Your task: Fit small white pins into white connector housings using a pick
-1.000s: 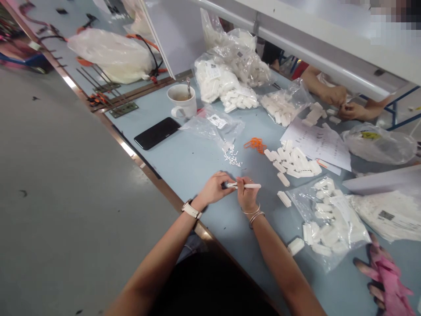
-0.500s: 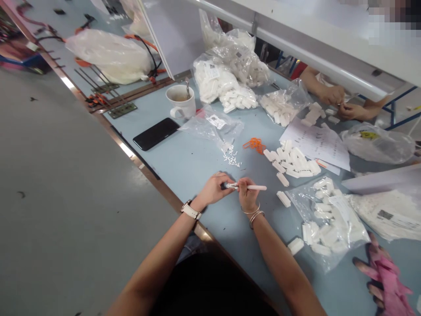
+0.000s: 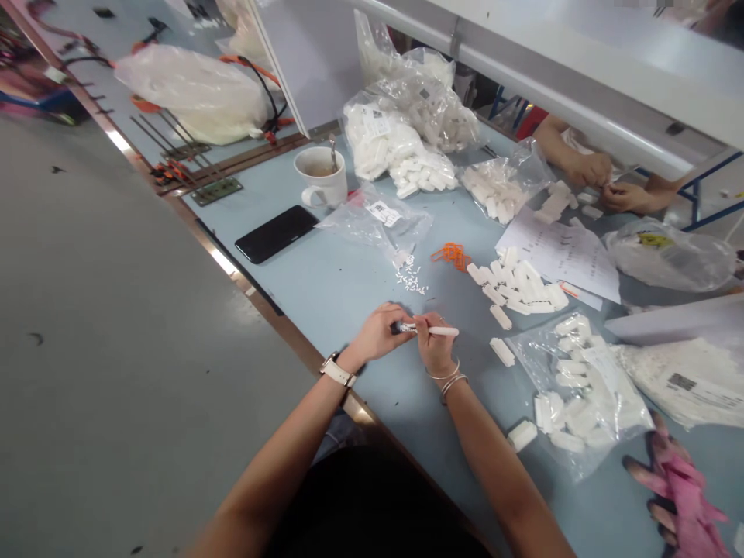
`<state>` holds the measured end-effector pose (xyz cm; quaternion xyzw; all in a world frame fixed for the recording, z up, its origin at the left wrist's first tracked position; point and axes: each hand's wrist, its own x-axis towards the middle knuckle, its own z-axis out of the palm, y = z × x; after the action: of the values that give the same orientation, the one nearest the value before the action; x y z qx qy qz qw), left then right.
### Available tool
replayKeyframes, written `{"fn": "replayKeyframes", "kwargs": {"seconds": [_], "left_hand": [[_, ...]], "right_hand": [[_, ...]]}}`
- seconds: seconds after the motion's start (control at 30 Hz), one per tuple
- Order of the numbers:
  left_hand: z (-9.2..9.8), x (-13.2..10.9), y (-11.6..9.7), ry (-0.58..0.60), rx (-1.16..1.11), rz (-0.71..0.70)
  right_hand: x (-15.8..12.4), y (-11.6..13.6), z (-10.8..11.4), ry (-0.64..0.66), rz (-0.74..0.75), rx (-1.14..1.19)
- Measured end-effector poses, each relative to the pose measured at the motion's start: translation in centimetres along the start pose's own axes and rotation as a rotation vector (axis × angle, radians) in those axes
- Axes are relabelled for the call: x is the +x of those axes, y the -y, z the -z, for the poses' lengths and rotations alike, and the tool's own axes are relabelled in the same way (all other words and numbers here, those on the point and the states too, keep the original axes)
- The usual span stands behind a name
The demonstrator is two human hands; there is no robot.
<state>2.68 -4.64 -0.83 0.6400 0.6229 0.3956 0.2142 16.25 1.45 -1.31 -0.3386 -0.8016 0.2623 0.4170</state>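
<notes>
My left hand (image 3: 384, 331) is closed on a small white slotted piece (image 3: 408, 328), mostly hidden by the fingers. My right hand (image 3: 435, 347) grips a pale pen-shaped tool (image 3: 445, 332), its blunt end pointing right and its other end meeting the white piece. The fingers of both hands almost touch. Just beyond them lies a scatter of tiny white parts (image 3: 411, 277), beside a clear plastic bag (image 3: 380, 221) with a label. Orange clips or parts (image 3: 452, 254) and a pile of white oblong pieces (image 3: 517, 287) lie farther right.
A black phone (image 3: 276, 234) and a white mug (image 3: 321, 180) with a spoon stand at left. Filled bags (image 3: 384, 139) line the back. A bag of white pieces (image 3: 587, 395) and a pink glove (image 3: 686, 488) lie right. Across the table, another person's hands (image 3: 607, 182) work.
My right hand has shifted slightly left, and the pen-shaped tool has moved left with it, toward the white piece. My left hand stays almost where it was.
</notes>
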Motion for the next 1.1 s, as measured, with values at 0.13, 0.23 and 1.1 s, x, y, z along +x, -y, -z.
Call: {"fn": "replayKeyframes", "kwargs": {"seconds": [0.13,0.23,1.1], "left_hand": [[0.0,0.0,0.0,-0.009,0.001,0.003],[-0.1,0.0,0.0,-0.029,-0.012,-0.003],[0.0,0.1,-0.1,0.013,-0.004,0.03]], "right_hand": [[-0.2,-0.3,-0.1,-0.018,-0.017,0.04],[-0.6,-0.7,-0.3,-0.043,-0.118,0.174],[0.1,0.1,-0.1,0.023,0.047,-0.075]]}}
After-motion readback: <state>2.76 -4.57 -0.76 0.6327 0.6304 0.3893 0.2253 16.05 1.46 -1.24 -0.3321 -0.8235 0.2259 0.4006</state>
